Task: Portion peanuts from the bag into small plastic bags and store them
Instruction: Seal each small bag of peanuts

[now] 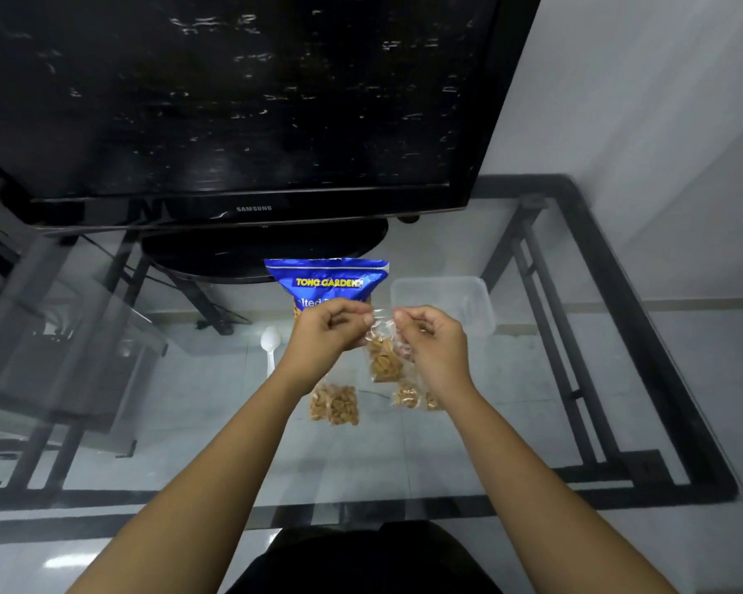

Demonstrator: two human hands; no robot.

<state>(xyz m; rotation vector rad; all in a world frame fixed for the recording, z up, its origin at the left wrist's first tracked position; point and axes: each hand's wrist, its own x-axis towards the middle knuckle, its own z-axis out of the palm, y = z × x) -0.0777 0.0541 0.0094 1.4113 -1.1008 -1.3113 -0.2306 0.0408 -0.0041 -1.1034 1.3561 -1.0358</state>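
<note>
While the left hand (333, 325) and right hand (427, 332) pinch a small peanut-filled bag (382, 353), the blue bag (327, 282) stands behind.

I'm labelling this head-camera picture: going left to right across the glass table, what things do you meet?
White plastic spoon → filled small bag lying on the glass → small bag of peanuts held by both hands → clear plastic container.

The blue peanut bag (327, 282) stands upright, top open. Just in front of it hangs a small clear bag (382, 355) part-filled with peanuts — two filled bags (334, 404) lie nearer, flat on the tabletop (532, 413).
</note>
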